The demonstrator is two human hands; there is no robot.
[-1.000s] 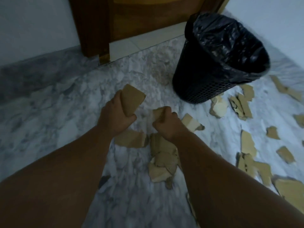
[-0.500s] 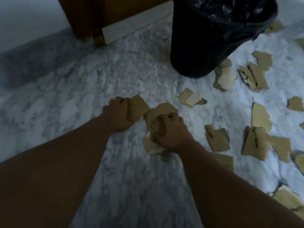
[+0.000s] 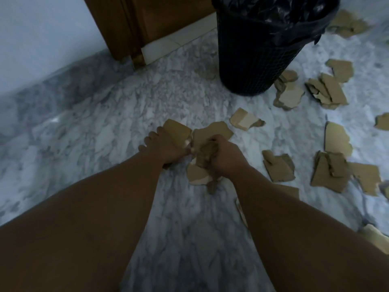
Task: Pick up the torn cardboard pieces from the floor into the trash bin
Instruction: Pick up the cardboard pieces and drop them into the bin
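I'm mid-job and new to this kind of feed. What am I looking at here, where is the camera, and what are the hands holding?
There is no machine: the single view comes from a camera on a person's head, looking down at their two bare arms. The left hand presses on a flat cardboard piece. The right hand is closed on a bunch of torn cardboard low over the marble floor. More loose pieces lie scattered to the right. The trash bin, black mesh with a black liner, stands ahead, beside a wooden door.
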